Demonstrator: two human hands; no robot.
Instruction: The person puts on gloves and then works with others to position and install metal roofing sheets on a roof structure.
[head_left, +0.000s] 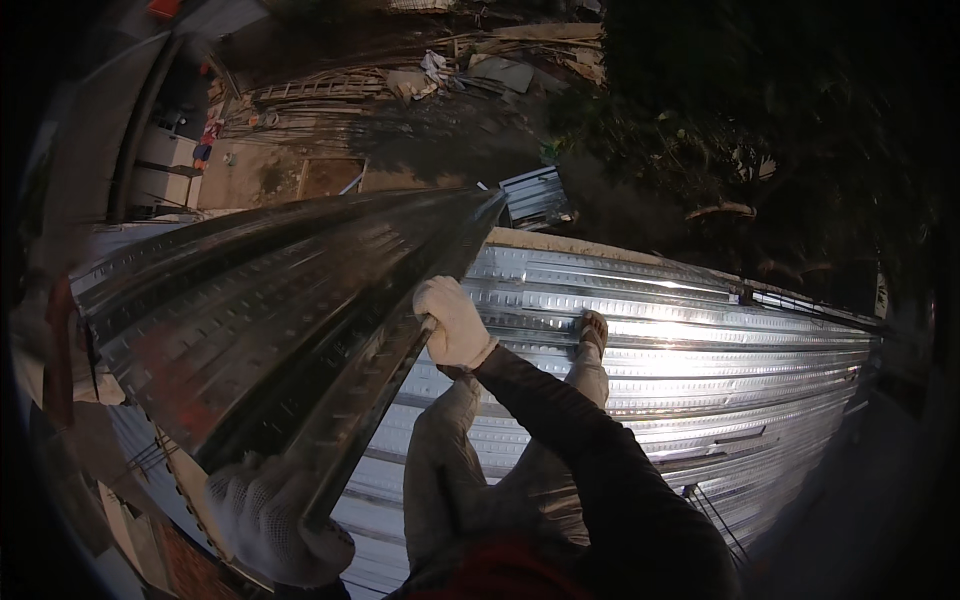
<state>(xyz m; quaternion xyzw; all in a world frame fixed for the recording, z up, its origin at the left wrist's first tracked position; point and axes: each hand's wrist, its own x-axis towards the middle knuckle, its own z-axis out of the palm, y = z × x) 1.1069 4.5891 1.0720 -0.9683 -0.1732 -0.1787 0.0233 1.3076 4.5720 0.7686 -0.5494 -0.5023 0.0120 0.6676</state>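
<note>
A long ribbed metal decking sheet (270, 290), dark and dimpled, stands tilted up along my left side. My right hand (458, 322), in a white knit glove, wraps its fingers round the sheet's near edge at about mid-length. Lower down, my left hand (278, 518), gloved too and slightly blurred, grips the same edge close to the sheet's near end. Its fingertips are partly hidden by the sheet. Beneath my legs lies shiny ribbed metal decking (520, 330), with my right foot (592, 330) standing on it.
The decking ends at a far edge (610, 247), with ground far below. Down there are a small ribbed metal piece (537, 195), stacked timber (330, 88) and dark foliage (740, 120). Thin dark rods (715, 520) stick up at the right.
</note>
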